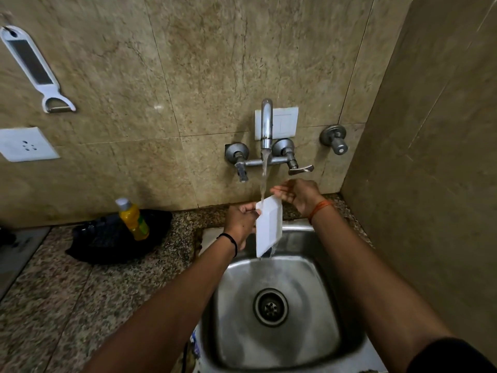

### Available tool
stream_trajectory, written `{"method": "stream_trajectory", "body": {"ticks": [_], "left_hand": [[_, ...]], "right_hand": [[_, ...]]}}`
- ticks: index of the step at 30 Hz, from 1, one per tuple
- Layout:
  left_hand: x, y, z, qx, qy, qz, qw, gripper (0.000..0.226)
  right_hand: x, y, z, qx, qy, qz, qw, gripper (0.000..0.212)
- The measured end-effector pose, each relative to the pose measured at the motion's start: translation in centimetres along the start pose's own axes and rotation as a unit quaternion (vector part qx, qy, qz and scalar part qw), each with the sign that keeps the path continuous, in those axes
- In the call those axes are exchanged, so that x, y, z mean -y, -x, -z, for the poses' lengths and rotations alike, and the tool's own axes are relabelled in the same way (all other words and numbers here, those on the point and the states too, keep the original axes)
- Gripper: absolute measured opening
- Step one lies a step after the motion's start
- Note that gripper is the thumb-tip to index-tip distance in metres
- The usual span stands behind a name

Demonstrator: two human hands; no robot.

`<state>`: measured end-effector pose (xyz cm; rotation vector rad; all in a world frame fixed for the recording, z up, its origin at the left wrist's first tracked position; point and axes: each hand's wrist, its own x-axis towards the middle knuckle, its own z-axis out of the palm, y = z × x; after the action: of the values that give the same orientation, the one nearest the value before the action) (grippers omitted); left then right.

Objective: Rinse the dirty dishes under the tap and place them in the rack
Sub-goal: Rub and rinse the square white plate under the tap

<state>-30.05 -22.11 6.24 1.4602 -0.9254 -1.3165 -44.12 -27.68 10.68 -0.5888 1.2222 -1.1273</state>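
1. White and rectangular, a shallow dish [269, 227] stands nearly on edge over the back of the steel sink [317, 343], directly under the tap [266, 122].
2. Water [264, 179] falls from the spout onto the dish's upper left corner and runs off its lower end into the basin.
3. The left hand [240, 223] grips the dish by its left edge, fingers curled tight around the rim near the top corner.
4. The right hand [298, 195] sits at the dish's upper right corner, fingers loosely spread and slightly bent; whether they touch the rim cannot be told.
5. On the speckled counter [53, 305] left of the sink, a yellow bottle [133, 219] stands against a black rack [107, 238].
6. A white peeler [35, 68] hangs on the tiled wall, above a socket [25, 144].
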Motion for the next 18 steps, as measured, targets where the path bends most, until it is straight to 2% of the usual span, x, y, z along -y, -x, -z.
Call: {"method": "stream_trajectory", "body": {"ticks": [5,7,10,14,18], "left_hand": [[1.5,-0.6,0.6,-0.015,-0.028,0.021,0.999,0.02],[2.2,-0.9,0.7,-0.03,-0.037,0.034,0.998,0.011],[2.6,-0.8,0.7,-0.033,-0.052,0.035,0.998,0.015],[2.7,-0.8,0.7,-0.015,-0.083,0.002,0.996,0.016],[2.9,-0.7,0.8,0.007,-0.115,-0.033,0.993,0.02]], "right_hand": [[-1.2,2.1,-1.3,0.171,0.034,-0.079,0.982,0.025],[-1.3,2.2,-1.6,0.202,0.063,-0.085,0.974,0.021],[-1.4,2.0,-2.0,0.186,0.13,-0.046,0.973,0.009],[-1.1,1.2,-1.9,0.115,0.168,0.017,0.979,0.02],[-0.7,1.2,-1.3,0.115,0.242,0.042,0.963,0.018]]}}
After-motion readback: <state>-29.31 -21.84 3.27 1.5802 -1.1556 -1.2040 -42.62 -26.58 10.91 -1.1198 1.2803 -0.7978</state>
